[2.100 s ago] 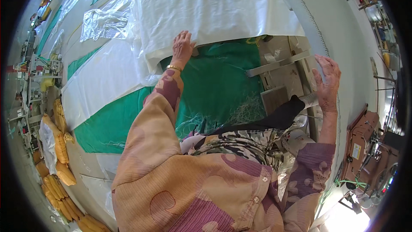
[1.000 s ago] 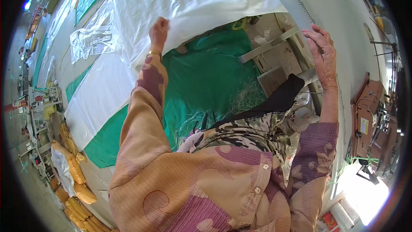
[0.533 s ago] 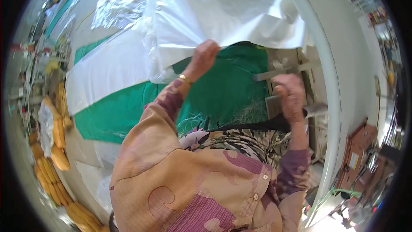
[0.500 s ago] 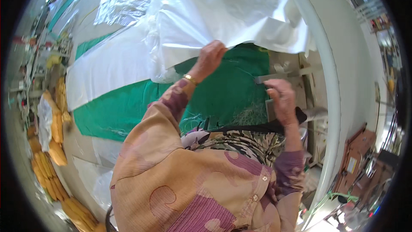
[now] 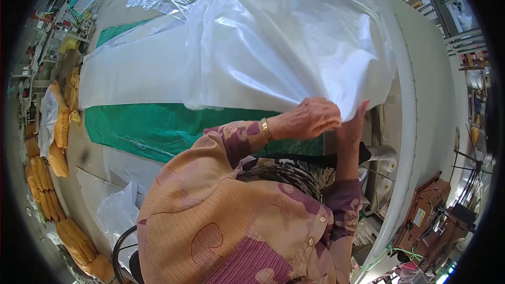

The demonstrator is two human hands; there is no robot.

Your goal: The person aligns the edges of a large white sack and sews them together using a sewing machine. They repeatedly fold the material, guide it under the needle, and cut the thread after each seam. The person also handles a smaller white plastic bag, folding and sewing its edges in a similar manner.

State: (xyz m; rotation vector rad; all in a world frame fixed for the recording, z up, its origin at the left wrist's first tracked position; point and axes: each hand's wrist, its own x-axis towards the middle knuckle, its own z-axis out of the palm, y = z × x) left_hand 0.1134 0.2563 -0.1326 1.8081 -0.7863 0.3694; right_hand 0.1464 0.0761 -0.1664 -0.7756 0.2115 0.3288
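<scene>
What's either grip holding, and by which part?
The white sheet, by its near edge, right of the middle, in the left grip. The right grip is at that edge too; whether it holds cannot be told.

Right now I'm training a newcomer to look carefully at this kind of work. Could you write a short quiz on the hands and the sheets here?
1. True or false: the gold-coloured wristband is on the same arm as the left hand.
2. Multiple choice: which thing does the left hand grip?
A. A shirt button
B. The white plastic sheet
C. The brown machine casing
3. Fill in the blank: the darker sheet showing along the white one's lower edge is ___ in colour.

Key: 1. True. 2. B; the folds gather toward that hand. 3. Green.
</scene>
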